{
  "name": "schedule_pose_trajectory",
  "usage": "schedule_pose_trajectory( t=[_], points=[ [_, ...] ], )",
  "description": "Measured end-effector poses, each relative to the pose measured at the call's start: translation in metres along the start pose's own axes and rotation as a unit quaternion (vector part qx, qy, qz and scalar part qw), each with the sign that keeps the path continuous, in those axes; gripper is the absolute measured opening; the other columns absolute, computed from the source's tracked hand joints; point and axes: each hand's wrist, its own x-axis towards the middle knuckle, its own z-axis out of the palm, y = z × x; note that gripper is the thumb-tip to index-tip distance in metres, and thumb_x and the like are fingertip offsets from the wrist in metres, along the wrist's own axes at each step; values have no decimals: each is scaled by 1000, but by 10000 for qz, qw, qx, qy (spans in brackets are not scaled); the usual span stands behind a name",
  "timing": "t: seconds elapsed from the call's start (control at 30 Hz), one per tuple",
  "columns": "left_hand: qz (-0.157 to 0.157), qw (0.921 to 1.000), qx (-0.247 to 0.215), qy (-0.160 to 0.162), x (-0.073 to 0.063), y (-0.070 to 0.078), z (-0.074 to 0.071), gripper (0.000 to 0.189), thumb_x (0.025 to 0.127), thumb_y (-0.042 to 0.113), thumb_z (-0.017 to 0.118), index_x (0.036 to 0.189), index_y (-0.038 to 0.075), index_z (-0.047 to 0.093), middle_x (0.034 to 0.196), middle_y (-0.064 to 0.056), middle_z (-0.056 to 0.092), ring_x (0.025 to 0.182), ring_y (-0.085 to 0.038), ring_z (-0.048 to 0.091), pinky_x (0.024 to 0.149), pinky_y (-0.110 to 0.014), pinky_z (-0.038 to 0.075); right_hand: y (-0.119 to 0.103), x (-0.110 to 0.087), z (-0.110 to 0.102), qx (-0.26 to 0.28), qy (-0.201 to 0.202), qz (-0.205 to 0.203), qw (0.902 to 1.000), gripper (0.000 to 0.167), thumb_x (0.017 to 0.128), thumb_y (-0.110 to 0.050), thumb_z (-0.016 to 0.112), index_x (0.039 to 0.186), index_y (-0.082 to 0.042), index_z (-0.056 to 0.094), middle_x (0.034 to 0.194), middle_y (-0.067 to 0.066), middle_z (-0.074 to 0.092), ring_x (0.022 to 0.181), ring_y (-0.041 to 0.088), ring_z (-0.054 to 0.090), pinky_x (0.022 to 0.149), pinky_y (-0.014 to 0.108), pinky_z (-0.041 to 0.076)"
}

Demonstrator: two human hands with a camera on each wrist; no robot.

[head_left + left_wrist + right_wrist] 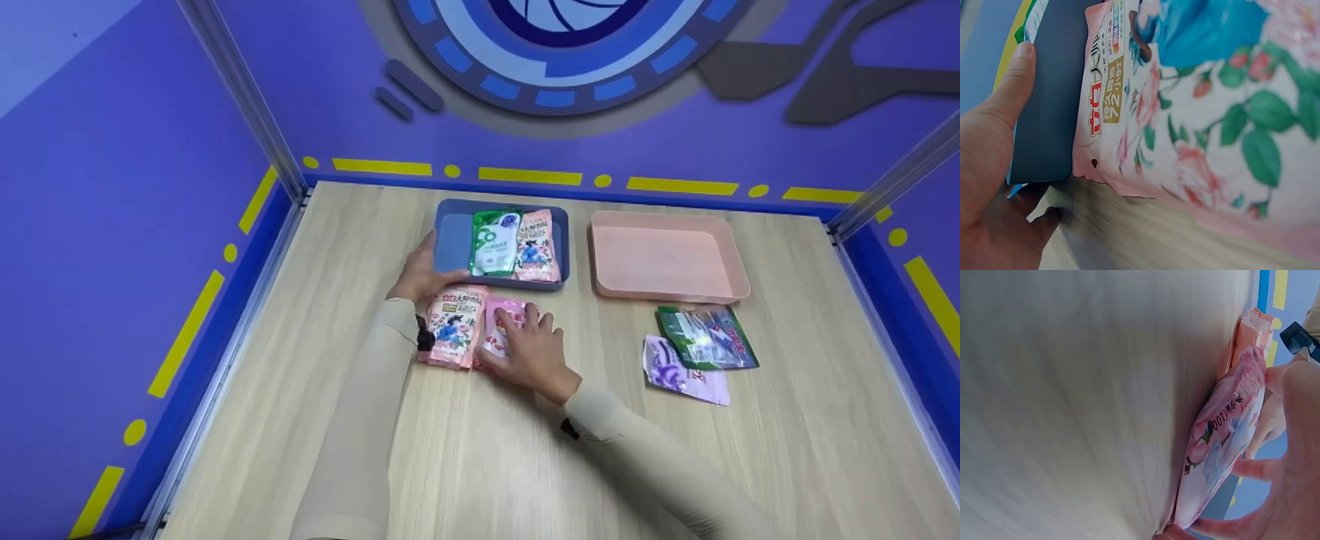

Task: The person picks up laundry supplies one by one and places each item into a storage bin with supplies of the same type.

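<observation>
My left hand (421, 274) grips the front left corner of a blue plastic box (453, 238), its thumb (1019, 76) lying against the front wall. Inside that box are a green-and-white pouch (495, 246) and a pink floral pouch (535, 251). Just in front of the box, a second pink floral pouch (452, 330) lies on the table. Beside it on the right is a brighter pink pouch (1221, 433), held under my right hand (534, 351). The right thumb and bent fingers reach around its edges, and the palm hides part of it in the head view.
A pink plastic box (660, 262) stands to the right of the blue one. In front of it, a green-edged pouch (709, 337) partly overlaps a light purple pouch (684, 376). Blue-purple panels (480, 142) wall the table (480, 465) at the back and sides.
</observation>
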Motion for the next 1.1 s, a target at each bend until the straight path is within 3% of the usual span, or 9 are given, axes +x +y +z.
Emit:
schedule_pose_trajectory(
  t=[0.57, 1.1],
  points=[
    [-57, 10000, 14, -11, 0, -1, 0, 120, 82, 48, 85, 167, 15, 6, 171, -14, 16, 155, -35, 19, 125, -49, 21, 3, -3, -1, 62, -54, -31, 10000, 81, 86, -77, 58, 148, -24, 53, 137, 27, 48, 105, 49, 55, 77, 62, 52],
    [-89, 9999, -104, -18, 0, 0, 1, 118, 83, 45, 86, 167, 19, 7, 170, -12, 19, 154, -35, 22, 124, -52, 23, 12, -9, -12, 272, -540, -9, 9982, 79, 85, -70, 65, 150, -26, 51, 147, 26, 41, 111, 47, 52, 86, 63, 49]
  ],
)
